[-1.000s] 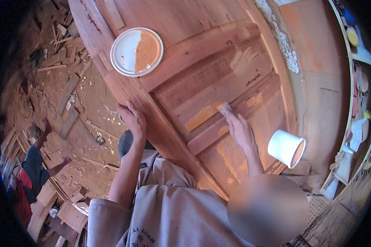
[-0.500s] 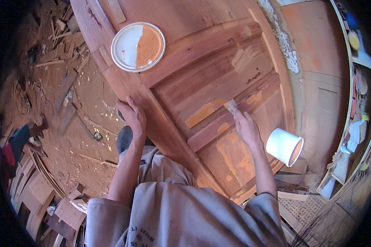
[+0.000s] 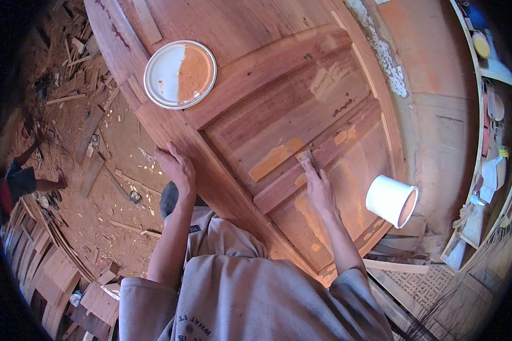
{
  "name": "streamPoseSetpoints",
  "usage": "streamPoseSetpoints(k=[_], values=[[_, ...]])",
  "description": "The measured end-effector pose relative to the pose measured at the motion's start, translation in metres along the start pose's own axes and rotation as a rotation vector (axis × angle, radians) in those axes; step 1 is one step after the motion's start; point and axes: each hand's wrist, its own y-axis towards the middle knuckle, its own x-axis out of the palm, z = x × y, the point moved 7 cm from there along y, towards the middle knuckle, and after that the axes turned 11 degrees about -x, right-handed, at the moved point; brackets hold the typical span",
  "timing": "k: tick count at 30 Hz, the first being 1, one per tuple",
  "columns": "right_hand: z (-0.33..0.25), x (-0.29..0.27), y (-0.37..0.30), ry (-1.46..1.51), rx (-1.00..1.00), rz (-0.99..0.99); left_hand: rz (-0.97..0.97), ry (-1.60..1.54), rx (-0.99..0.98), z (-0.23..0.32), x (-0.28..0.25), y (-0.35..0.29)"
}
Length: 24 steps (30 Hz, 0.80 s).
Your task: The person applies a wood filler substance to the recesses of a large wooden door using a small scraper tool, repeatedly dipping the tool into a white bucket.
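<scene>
A reddish-brown wooden panel door lies in front of me, with patches of orange filler smeared on its panels and rails. My right hand grips a small putty knife, its blade against the rail beside the longest patch. The handle is hidden in my fingers. On the door's left edge rests my left hand, fingers extended and holding nothing. A round white lid, half covered with orange filler, lies on the upper left of the door. A white tub with orange filler inside stands at the lower right.
Wood scraps and shavings litter the dirt floor at left. Another person's leg shows at the far left, near stacked boards. At right, a shelf holds bottles and small containers. Carved lattice wood lies at lower right.
My right hand and the putty knife have moved slightly left and toward me along the rail. The whole view has shifted a little. The other person's leg at far left has changed position.
</scene>
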Motion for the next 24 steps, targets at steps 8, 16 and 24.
streamPoseSetpoints(k=[8,16,24], values=[[-0.018,-0.053,0.056,0.050,-0.025,-0.113,-0.063,-0.028,0.027,0.007,0.003,-0.002],[-0.040,-0.025,0.047,0.140,0.151,-0.219,-0.019,0.002,0.056,0.006,0.002,-0.001],[-0.019,-0.032,0.015,0.102,0.001,-0.061,-0.044,0.022,0.059,0.010,0.005,-0.004]])
